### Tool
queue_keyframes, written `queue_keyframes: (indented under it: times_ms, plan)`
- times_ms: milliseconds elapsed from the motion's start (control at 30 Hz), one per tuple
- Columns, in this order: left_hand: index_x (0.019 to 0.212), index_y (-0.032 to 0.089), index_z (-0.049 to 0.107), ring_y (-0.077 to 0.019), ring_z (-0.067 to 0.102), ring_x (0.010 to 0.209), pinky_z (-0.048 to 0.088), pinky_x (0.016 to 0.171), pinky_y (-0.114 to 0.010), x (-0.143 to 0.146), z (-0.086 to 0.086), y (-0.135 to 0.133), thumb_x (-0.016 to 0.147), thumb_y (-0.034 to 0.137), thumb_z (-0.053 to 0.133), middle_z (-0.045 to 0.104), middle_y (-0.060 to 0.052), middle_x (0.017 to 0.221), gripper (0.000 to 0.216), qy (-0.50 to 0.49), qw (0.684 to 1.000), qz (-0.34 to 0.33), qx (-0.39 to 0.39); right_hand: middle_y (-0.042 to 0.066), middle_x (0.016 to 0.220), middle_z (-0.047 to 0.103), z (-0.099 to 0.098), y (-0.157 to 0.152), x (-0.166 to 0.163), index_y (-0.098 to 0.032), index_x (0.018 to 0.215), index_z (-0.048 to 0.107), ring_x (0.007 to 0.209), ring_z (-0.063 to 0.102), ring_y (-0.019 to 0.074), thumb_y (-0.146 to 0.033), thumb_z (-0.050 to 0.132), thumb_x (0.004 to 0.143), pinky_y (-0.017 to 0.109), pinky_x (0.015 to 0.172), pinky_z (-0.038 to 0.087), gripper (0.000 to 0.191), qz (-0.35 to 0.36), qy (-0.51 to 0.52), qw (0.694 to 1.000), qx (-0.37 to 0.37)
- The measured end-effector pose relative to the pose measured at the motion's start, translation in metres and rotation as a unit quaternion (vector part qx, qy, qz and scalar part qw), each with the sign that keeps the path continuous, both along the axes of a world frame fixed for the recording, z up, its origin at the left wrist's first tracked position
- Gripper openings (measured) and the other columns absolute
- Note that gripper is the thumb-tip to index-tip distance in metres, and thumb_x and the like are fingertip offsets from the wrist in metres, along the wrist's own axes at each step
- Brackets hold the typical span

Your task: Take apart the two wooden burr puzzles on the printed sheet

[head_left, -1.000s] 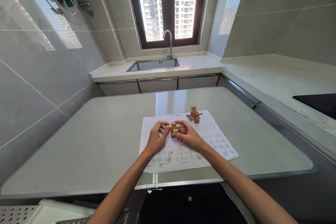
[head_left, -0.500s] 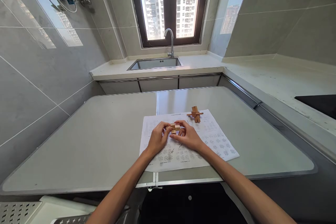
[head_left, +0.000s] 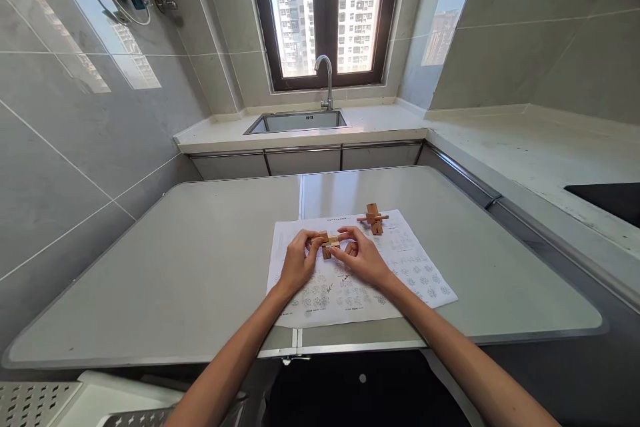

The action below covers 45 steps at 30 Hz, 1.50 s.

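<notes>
Head view, two hands [head_left: 299,261] [head_left: 364,257], two wooden puzzles [head_left: 329,243] [head_left: 373,218]

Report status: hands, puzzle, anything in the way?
Left hand and right hand both gripping small wooden puzzle over printed sheet. Second wooden puzzle rests apart, far corner of sheet. Nothing obstructing.

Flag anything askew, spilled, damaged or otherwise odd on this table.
Nothing stands out. Both hands, left hand and right hand, hold a small wooden puzzle over the printed sheet, which lies flat and slightly skewed on the table. A second wooden puzzle rests on the sheet's far edge. No spills or damage show.
</notes>
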<state>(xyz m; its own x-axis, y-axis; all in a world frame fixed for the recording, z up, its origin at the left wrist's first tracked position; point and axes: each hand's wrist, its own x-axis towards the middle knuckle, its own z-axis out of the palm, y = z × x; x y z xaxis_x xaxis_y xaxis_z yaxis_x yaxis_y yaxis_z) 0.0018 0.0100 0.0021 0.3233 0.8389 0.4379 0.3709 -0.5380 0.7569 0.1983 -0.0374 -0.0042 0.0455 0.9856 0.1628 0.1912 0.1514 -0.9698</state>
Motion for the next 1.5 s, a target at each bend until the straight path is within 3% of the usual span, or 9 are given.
queue_keyframes:
  times_ms: [133,333,433,567,733,900,1033,1233,1500]
  plan:
    - [0.103,0.019,0.067,-0.0199,0.065,0.085,0.049,0.077,-0.032,-0.001,0.000,0.005,0.101,0.050,0.055,0.072,-0.007,0.097,0.033,-0.040,0.997,0.036,-0.048,0.007,0.113,0.069,0.000,0.001,0.000,-0.022,0.121,0.060,0.063,0.058,0.0129,-0.054,0.078,0.081,0.034,0.068,0.053,0.054,-0.043,-0.017,0.999,0.008]
    - [0.108,0.016,0.070,-0.0168,0.062,0.072,0.049,0.073,-0.029,-0.004,0.003,0.012,0.096,0.062,0.060,0.064,-0.001,0.071,0.048,-0.145,0.972,0.040,-0.180,0.009,0.115,0.070,-0.009,0.002,0.001,-0.021,0.124,0.061,0.087,0.064,0.0225,-0.043,0.079,0.082,0.040,0.083,0.053,0.051,-0.055,-0.133,0.987,0.064]
    - [0.110,0.015,0.070,-0.0169,0.065,0.076,0.054,0.081,-0.032,-0.003,0.002,0.014,0.092,0.061,0.067,0.071,-0.004,0.083,0.050,-0.187,0.958,0.022,-0.218,0.009,0.117,0.069,-0.017,0.003,0.002,-0.022,0.124,0.062,0.105,0.062,0.0277,-0.036,0.081,0.080,0.045,0.096,0.050,0.050,-0.014,-0.189,0.976,0.103]
    - [0.116,0.014,0.071,-0.0191,0.071,0.087,0.058,0.090,-0.037,-0.002,-0.001,0.015,0.090,0.059,0.071,0.076,-0.011,0.109,0.052,-0.223,0.940,-0.015,-0.258,0.009,0.119,0.068,-0.022,0.003,0.003,-0.023,0.124,0.062,0.113,0.060,0.0300,-0.030,0.080,0.080,0.049,0.102,0.048,0.048,0.008,-0.218,0.968,0.125]
    - [0.123,0.015,0.070,-0.0190,0.074,0.090,0.059,0.094,-0.039,-0.002,-0.001,0.014,0.089,0.054,0.075,0.076,-0.013,0.119,0.052,-0.232,0.925,-0.058,-0.295,0.011,0.130,0.063,-0.019,0.002,0.002,-0.025,0.127,0.061,0.124,0.054,0.0320,-0.038,0.082,0.083,0.052,0.108,0.044,0.050,0.012,-0.219,0.964,0.149]
    - [0.121,0.016,0.070,-0.0221,0.075,0.095,0.059,0.096,-0.040,-0.001,0.002,0.008,0.087,0.052,0.078,0.077,-0.012,0.116,0.050,-0.212,0.922,-0.104,-0.306,0.011,0.128,0.063,-0.012,-0.001,-0.001,-0.026,0.113,0.068,0.128,0.053,0.0303,-0.041,0.069,0.096,0.051,0.111,0.042,0.022,-0.002,-0.190,0.966,0.175]
    - [0.111,0.017,0.071,-0.0197,0.073,0.086,0.057,0.089,-0.037,-0.001,0.005,0.006,0.089,0.056,0.074,0.076,-0.007,0.098,0.046,-0.174,0.927,-0.129,-0.306,0.011,0.121,0.065,-0.007,-0.002,-0.002,-0.025,0.101,0.069,0.123,0.056,0.0302,-0.037,0.063,0.100,0.051,0.109,0.044,0.013,-0.012,-0.174,0.967,0.188]
    - [0.081,0.018,0.060,-0.0128,0.055,0.064,0.048,0.071,-0.028,-0.001,0.007,0.005,0.099,0.066,0.051,0.058,0.001,0.068,0.052,-0.091,0.951,-0.144,-0.259,0.011,0.119,0.066,-0.001,-0.004,-0.003,-0.024,0.101,0.069,0.117,0.059,0.0292,-0.035,0.060,0.101,0.047,0.104,0.047,0.013,0.007,-0.147,0.972,0.185]
    - [0.077,0.021,0.049,-0.0099,0.039,0.051,0.039,0.053,-0.027,0.003,0.007,0.003,0.095,0.076,0.048,0.044,0.004,0.062,0.058,-0.132,0.906,-0.203,-0.347,0.011,0.118,0.067,0.003,-0.005,-0.003,-0.025,0.104,0.068,0.115,0.061,0.0285,-0.036,0.056,0.103,0.045,0.102,0.048,0.017,0.029,-0.122,0.976,0.180]
